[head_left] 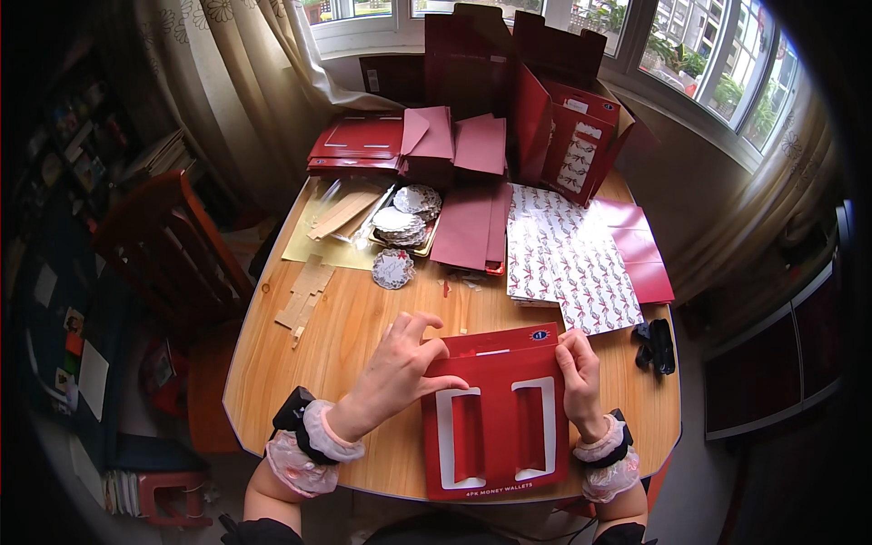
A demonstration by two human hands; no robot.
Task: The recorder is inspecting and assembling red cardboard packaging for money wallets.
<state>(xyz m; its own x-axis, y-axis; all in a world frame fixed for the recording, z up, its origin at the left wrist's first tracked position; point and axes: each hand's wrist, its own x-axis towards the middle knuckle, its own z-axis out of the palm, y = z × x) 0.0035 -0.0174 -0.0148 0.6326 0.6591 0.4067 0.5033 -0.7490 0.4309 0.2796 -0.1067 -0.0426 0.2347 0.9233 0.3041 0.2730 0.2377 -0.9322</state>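
Observation:
A flat red cardboard box (495, 409) with two long white-edged window cutouts lies tilted at the table's near edge, its top flap (500, 341) toward the far side. My right hand (581, 377) grips its upper right edge, thumb in front and the other fingers partly hidden. Over the upper left corner is my left hand (395, 372), fingers bent and spread apart, its thumb reaching across the front by the left window. Nothing shows between those left fingers. Just beyond the box lie patterned white cards (595, 282) with a red and grey ribbon print.
Farther back stand pink-red envelopes (468, 227), round lacy tags (393, 270), flattened red boxes (359, 141) and tall open red cartons (581, 118). Cardboard scraps (304, 295) lie left; a black object (656, 347) sits by the right edge. A wooden chair (177, 245) stands left.

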